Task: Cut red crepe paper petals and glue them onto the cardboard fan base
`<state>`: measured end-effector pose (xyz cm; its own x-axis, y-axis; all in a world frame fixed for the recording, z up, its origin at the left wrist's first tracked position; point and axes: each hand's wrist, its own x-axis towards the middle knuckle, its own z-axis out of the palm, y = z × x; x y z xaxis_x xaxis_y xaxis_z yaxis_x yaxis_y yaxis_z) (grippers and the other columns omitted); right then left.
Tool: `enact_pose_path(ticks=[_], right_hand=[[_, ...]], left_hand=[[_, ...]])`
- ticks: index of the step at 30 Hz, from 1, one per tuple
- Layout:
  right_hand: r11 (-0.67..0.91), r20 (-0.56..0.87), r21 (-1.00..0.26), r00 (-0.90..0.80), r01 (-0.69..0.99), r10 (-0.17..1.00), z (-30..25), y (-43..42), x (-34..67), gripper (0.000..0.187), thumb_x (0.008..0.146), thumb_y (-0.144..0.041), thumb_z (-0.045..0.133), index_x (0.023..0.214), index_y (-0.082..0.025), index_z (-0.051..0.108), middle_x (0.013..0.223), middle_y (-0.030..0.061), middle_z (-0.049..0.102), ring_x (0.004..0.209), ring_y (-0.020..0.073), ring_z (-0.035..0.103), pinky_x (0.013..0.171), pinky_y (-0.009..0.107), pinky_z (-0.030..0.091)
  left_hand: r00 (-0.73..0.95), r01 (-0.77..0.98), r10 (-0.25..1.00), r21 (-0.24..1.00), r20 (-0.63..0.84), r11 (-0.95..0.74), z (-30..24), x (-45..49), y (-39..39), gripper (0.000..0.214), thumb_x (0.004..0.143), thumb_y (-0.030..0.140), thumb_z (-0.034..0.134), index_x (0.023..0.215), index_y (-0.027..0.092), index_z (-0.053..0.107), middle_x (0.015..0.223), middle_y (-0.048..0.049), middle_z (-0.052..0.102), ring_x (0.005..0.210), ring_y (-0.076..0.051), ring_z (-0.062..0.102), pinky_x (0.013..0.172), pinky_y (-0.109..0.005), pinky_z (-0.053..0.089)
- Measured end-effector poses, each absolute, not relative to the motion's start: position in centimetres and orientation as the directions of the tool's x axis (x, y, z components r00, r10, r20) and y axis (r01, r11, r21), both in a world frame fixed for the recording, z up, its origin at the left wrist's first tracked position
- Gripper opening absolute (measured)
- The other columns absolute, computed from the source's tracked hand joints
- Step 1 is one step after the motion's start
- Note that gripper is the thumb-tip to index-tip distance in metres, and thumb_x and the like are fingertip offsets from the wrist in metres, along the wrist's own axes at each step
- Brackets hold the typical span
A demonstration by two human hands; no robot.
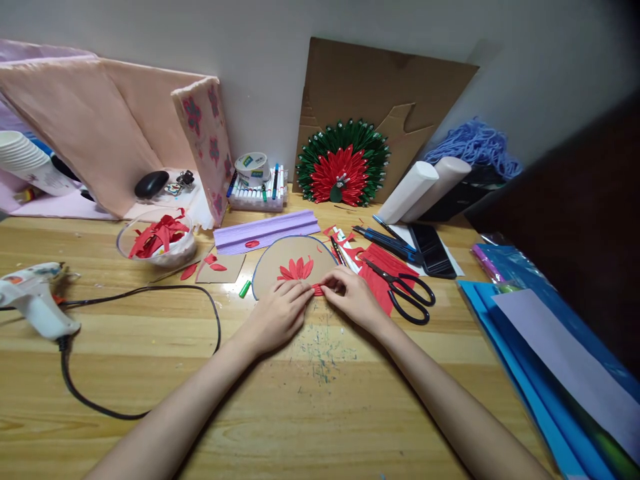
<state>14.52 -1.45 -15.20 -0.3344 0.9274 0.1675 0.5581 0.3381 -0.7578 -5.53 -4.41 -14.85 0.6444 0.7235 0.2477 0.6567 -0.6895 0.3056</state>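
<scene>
A half-round piece of brown cardboard point(270, 263) with a blue edge lies in front of me. Several red crepe paper petals point(295, 269) fan out on it like half a flower. At its lower edge, a small red paper petal point(318, 289) is held between the fingertips of both hands. My left hand point(285, 310) comes in low over the cardboard, fingers together, fingertips at the petal's left end; its thumb is hidden. My right hand point(353, 297) pinches the right end between thumb and forefinger. Black-handled scissors point(407, 293) lie right of it on red crepe paper point(383, 267).
A glue gun point(37, 300) with its looping cord point(217, 320) lies left. Behind stand a bowl of red scraps point(183, 250), purple crepe paper point(270, 230) and a red-green paper peacock point(343, 163). A cutter point(385, 243), phone point(433, 250) and blue folders point(500, 360) are right.
</scene>
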Motion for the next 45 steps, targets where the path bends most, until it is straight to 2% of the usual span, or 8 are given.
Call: enact_pose_path(ticks=[4, 9, 15, 19, 25, 30, 36, 45], right_hand=[[0.307, 0.170, -0.779, -0.287, 0.547, 0.943, -14.8, -1.6, 14.4, 0.009, 0.081, -0.012, 0.054, 0.080, -0.018, 0.060, 0.081, 0.0021, 0.057, 0.070, 0.0130, 0.056, 0.062, 0.025, 0.047], [0.341, 0.252, -0.761, -0.232, 0.553, 0.939, -14.5, -1.7, 14.7, 0.008, 0.083, -0.014, 0.053, 0.084, -0.019, 0.059, 0.084, 0.0030, 0.058, 0.070, 0.0139, 0.056, 0.065, 0.027, 0.047], [0.532, 0.349, -0.574, -0.402, 0.623, 0.847, -14.8, -2.0, 14.9, 0.008, 0.083, -0.014, 0.053, 0.083, -0.019, 0.059, 0.083, 0.0054, 0.058, 0.081, 0.0187, 0.055, 0.072, 0.031, 0.046], [0.586, 0.366, -0.481, -0.458, 0.652, 0.810, -15.1, -2.0, 14.8, 0.009, 0.084, -0.014, 0.052, 0.084, -0.019, 0.059, 0.084, 0.0063, 0.060, 0.081, 0.0200, 0.054, 0.074, 0.033, 0.045], [0.543, 0.421, -0.533, -0.353, 0.650, 0.836, -15.4, -2.0, 14.7, 0.009, 0.085, -0.015, 0.051, 0.083, -0.021, 0.058, 0.081, 0.0058, 0.059, 0.080, 0.0203, 0.054, 0.073, 0.034, 0.045], [0.493, 0.447, -0.573, -0.255, 0.654, 0.858, -15.4, -1.9, 14.7, 0.010, 0.086, -0.015, 0.050, 0.085, -0.021, 0.058, 0.081, 0.0052, 0.059, 0.079, 0.0198, 0.053, 0.073, 0.033, 0.045], [0.555, 0.451, -0.506, -0.346, 0.660, 0.823, -15.5, -2.0, 14.8, 0.011, 0.084, -0.018, 0.053, 0.081, -0.020, 0.063, 0.081, 0.0061, 0.057, 0.081, 0.0204, 0.052, 0.075, 0.034, 0.044], [0.611, 0.417, -0.452, -0.451, 0.650, 0.789, -15.6, -1.8, 15.1, 0.012, 0.082, -0.021, 0.057, 0.087, -0.020, 0.068, 0.086, 0.0076, 0.059, 0.084, 0.0213, 0.052, 0.076, 0.037, 0.046]], left_hand=[[0.650, 0.654, 0.717, 0.294, 0.251, -0.697, -14.6, -5.4, -4.5, 0.039, 0.087, 0.016, 0.043, 0.124, 0.014, 0.051, 0.122, -0.0090, 0.058, 0.112, -0.022, 0.050, 0.096, -0.039, 0.040], [0.653, 0.662, 0.719, 0.281, 0.240, -0.695, -14.6, -5.3, -4.6, 0.041, 0.086, 0.016, 0.043, 0.126, 0.013, 0.049, 0.123, -0.0105, 0.056, 0.110, -0.023, 0.050, 0.095, -0.040, 0.041], [0.639, 0.673, 0.732, 0.289, 0.237, -0.681, -14.6, -5.3, -4.7, 0.041, 0.085, 0.018, 0.043, 0.126, 0.013, 0.049, 0.119, -0.0129, 0.056, 0.108, -0.026, 0.049, 0.093, -0.042, 0.043], [0.634, 0.667, 0.732, 0.303, 0.250, -0.681, -14.4, -5.2, -4.8, 0.041, 0.085, 0.017, 0.043, 0.126, 0.013, 0.048, 0.116, -0.0139, 0.056, 0.106, -0.026, 0.049, 0.090, -0.043, 0.045], [0.614, 0.668, 0.744, 0.330, 0.264, -0.668, -14.0, -5.2, -4.8, 0.042, 0.085, 0.018, 0.044, 0.127, 0.013, 0.045, 0.118, -0.0135, 0.054, 0.106, -0.026, 0.048, 0.092, -0.043, 0.043], [0.441, 0.738, 0.816, 0.367, 0.373, -0.567, -14.1, -5.9, -4.5, 0.034, 0.087, 0.017, 0.043, 0.120, 0.015, 0.049, 0.112, -0.0111, 0.057, 0.104, -0.024, 0.048, 0.090, -0.041, 0.043], [0.145, 0.793, 0.875, 0.475, 0.462, -0.383, -14.1, -7.0, -4.0, 0.022, 0.086, 0.012, 0.042, 0.104, 0.018, 0.054, 0.098, -0.0080, 0.059, 0.095, -0.024, 0.050, 0.084, -0.040, 0.043], [0.132, 0.777, 0.882, 0.505, 0.452, -0.375, -14.0, -7.0, -4.0, 0.021, 0.085, 0.009, 0.042, 0.099, 0.019, 0.054, 0.095, -0.0066, 0.060, 0.093, -0.023, 0.050, 0.082, -0.039, 0.042]])
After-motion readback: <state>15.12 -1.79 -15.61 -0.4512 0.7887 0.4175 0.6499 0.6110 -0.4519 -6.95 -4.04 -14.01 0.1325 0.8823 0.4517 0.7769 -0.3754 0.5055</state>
